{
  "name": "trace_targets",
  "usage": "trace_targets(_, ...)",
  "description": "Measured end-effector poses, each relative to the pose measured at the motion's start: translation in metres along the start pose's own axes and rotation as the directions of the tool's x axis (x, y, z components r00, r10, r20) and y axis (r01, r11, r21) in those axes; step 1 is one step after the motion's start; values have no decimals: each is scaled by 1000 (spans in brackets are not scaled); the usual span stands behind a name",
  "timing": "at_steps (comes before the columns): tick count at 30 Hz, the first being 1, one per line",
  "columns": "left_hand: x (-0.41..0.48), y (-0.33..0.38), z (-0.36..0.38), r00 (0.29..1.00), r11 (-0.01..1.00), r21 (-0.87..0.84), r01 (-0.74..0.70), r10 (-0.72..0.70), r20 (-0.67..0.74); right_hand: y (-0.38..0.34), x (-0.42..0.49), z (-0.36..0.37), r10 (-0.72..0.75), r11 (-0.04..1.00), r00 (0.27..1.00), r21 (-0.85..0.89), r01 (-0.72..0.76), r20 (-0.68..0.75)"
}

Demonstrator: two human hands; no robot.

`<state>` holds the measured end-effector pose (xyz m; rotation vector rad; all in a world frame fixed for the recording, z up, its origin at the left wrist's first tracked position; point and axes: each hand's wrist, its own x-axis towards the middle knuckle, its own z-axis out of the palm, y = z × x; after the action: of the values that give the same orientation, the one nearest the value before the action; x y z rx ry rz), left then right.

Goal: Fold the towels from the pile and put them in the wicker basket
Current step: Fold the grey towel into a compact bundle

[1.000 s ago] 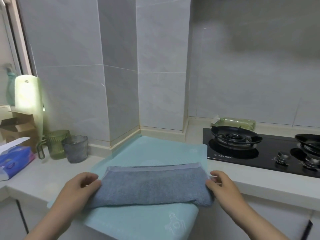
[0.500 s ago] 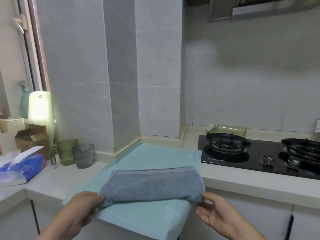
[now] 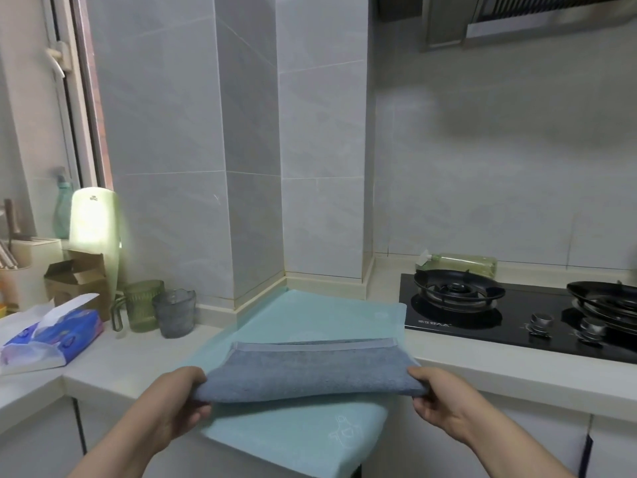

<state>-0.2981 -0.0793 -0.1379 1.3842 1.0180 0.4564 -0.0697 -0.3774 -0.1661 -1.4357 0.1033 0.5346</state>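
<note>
A folded grey-blue towel [image 3: 310,369] is held just above a pale teal towel [image 3: 320,315] that lies spread over the counter and hangs over its front edge. My left hand [image 3: 175,398] grips the grey towel's left end, thumb on top and fingers under it. My right hand [image 3: 437,395] grips its right end the same way. The near edge of the grey towel is lifted off the teal one; its far hemmed edge still rests low. No wicker basket is in view.
A black gas hob [image 3: 517,308] sits on the counter to the right. On the left stand a green cup [image 3: 143,305], a grey glass cup [image 3: 175,317], a blue tissue pack [image 3: 51,336] and a cardboard box [image 3: 77,277]. A tiled pillar rises behind.
Both hands went from resting on the towel's ends to gripping under them, and the grey towel's near edge has lifted off the teal towel. The camera tilted upward.
</note>
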Motion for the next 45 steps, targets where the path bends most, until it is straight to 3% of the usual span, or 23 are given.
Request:
trace_targets(7, -7, -15, -12, 999, 988, 155, -4, -2, 42, 11, -4, -7, 105, 983, 991, -157, -91, 87)
trace_targets(14, 1, 13, -7, 998, 959, 278, -49, 35, 56, 5, -4, 3, 26, 997, 996, -78, -19, 87)
trace_targets(19, 24, 22, 2, 992, 964, 265, -13, -21, 123, 0, 12, 14, -112, 966, 991, -226, 126, 77)
trace_targets(24, 48, 36, 13, 978, 982, 169, 83, -114, 177, -3, 21, 19, -37, 959, 996, -276, 60, 87)
trace_targets(28, 62, 45, 14, 950, 945, 310, 102, -184, 251, -14, 24, 18, -33, 954, 997, -297, 52, 67)
trace_targets(31, 67, 42, 20, 973, 893, 449, 0, -103, 205, -8, 21, 19, 7, 912, 996, -409, 30, 88)
trace_targets(33, 69, 40, 25, 981, 872, 483, -82, -16, 194, -3, 21, 20, 30, 922, 994, -387, 14, 106)
trace_targets(39, 69, 26, 33, 977, 885, 433, -171, 93, 194, -1, 20, 21, -9, 953, 996, -300, 35, 89)
trace_targets(42, 67, 20, 33, 965, 866, 436, -244, 172, 199, -1, 16, 25, -91, 877, 994, -468, 107, 57)
trace_targets(43, 67, 19, 33, 960, 868, 420, -266, 198, 199, -1, 16, 26, -161, 812, 986, -561, 157, 42)
trace_targets(45, 65, 16, 35, 949, 875, 372, -309, 255, 188, -4, 14, 29, -348, 588, 937, -770, 246, 34)
